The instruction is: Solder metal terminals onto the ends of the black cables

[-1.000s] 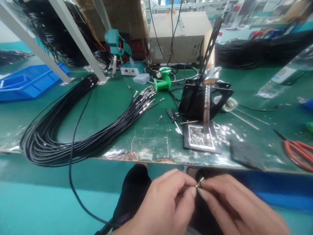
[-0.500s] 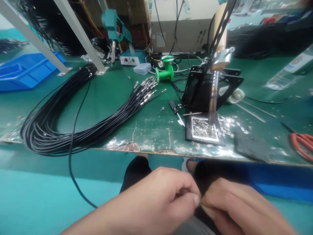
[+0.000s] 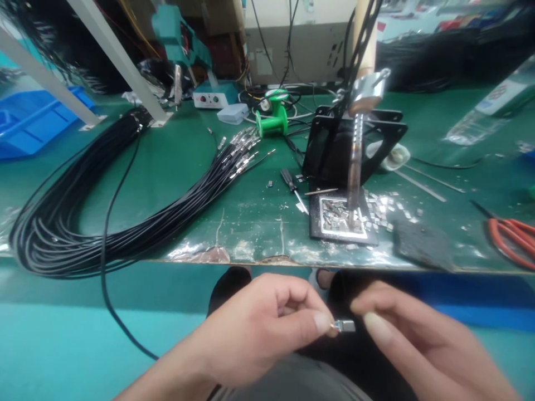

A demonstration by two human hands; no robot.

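Observation:
My left hand (image 3: 276, 328) pinches a cable end between thumb and index finger. A small flat metal connector (image 3: 346, 326) sticks out of the pinch to the right, with a bit of copper-coloured wire at its base. Just right of the connector, my right hand (image 3: 418, 340) holds nothing, its thumb and index fingertip slightly apart and not touching the metal. A black cable (image 3: 109, 278) hangs over the table edge and disappears behind my left forearm.
A bundle of black cables (image 3: 137, 239) lies left on the green table. A soldering iron (image 3: 355, 161) stands tip-down over a metal tray (image 3: 330, 234). Around it are a screwdriver (image 3: 292, 186), loose metal pieces, a grey block (image 3: 422, 245), orange-handled pliers (image 3: 510, 239) and a green spool (image 3: 271, 122).
My right hand has moved off to the right from my left fingertips, and its fingers have parted. The metal connector, hidden before, now shows. The view has shifted slightly.

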